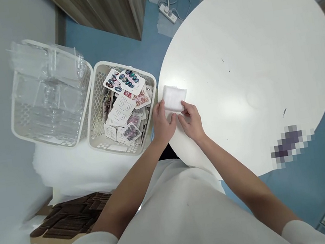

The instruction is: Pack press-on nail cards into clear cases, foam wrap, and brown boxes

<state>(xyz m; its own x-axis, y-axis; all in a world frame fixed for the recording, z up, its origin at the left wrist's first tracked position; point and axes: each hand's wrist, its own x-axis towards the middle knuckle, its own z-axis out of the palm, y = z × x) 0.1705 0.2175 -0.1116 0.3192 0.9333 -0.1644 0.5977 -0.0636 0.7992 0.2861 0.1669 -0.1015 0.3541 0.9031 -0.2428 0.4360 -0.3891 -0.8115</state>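
A small square folded white foam packet [174,97] is at the left edge of the round white table [250,56]. My left hand [163,125] grips its lower left corner with the fingertips, the thumb close to its near edge. On the other side, my right hand [192,122] has its curled fingers on the lower right corner. Both thumbs point toward each other just below the packet. What is inside the packet, if anything, is hidden.
Left of the table stands a white basket [94,138] of cards with press-on nails [131,81]. Beside it another basket [15,119] holds clear plastic boxes [64,98]. White foam sheets [65,165] lie below the baskets. A power strip [168,14] is on the floor. A blurred dark patch marks the table's right edge.
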